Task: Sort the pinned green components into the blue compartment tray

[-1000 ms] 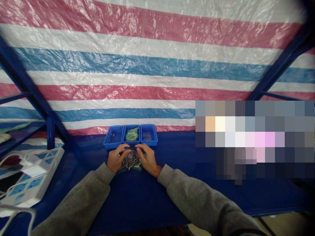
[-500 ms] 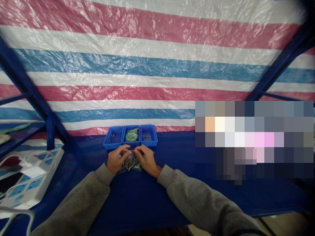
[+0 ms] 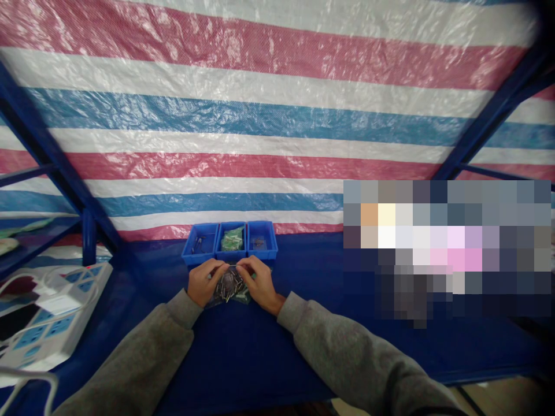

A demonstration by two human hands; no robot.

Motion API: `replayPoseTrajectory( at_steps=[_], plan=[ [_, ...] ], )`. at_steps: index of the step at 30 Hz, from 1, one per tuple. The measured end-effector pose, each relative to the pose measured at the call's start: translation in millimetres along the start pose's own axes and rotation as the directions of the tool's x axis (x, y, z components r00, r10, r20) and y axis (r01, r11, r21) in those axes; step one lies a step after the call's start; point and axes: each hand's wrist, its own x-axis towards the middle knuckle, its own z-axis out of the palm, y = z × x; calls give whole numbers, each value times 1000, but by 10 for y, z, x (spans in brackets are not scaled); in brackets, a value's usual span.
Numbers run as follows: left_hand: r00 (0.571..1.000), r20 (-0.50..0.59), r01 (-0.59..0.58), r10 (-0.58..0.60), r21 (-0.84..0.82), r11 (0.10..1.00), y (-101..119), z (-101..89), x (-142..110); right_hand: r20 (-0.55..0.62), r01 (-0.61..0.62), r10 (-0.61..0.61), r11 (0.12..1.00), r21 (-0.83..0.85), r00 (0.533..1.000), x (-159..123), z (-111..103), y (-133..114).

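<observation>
Between my two hands a thin, pale, rod-like piece (image 3: 233, 266) is held level, too small to name. My left hand (image 3: 205, 281) pinches its left end between thumb and fingers. The other end is in the closed fingertips of my right hand (image 3: 259, 283). Just below the hands, a heap of small metal pin-like pieces (image 3: 229, 287) lies on clear plastic on the table. Behind them stand the left blue bin (image 3: 198, 255) with a few small pieces, the middle blue bin (image 3: 230, 255) with a green-and-white packet (image 3: 233, 238), and the right blue bin (image 3: 262, 253) with small dark pieces.
A white power strip (image 3: 82, 312) with plugs and cables lies on the left. The blue tabletop (image 3: 243, 358) runs up to a striped plastic sheet (image 3: 243, 167). Blue frame posts (image 3: 89, 237) rise at both sides. The right side is pixelated.
My left fingers have closed in a little around the rod-like piece, and less of it shows between the hands. Otherwise both hands stay in place.
</observation>
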Motion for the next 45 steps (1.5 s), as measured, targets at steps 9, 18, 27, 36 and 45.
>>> replayPoseTrajectory(
  at_steps=[9, 18, 27, 36, 45],
  plan=[
    [1000, 15, -21, 22, -39, 999, 18, -13, 8, 6, 34, -34, 999, 3, 999, 5, -19, -24],
    [998, -6, -59, 59, -46, 997, -16, 1, -4, 11, 41, -41, 999, -2, 999, 13, -14, -13],
    [996, -56, -71, 68, -41, 997, 11, -1, -2, 46, 44, -44, 999, -5, 998, 15, -4, -3],
    [998, -33, 49, -52, -98, 994, 0, -3, -42, 37, 36, -36, 999, -7, 999, 19, -11, -13],
    [994, -5, 109, -109, -64, 992, -15, 21, -51, 32, 26, -26, 1000, -7, 999, 21, -19, -35]
  ],
)
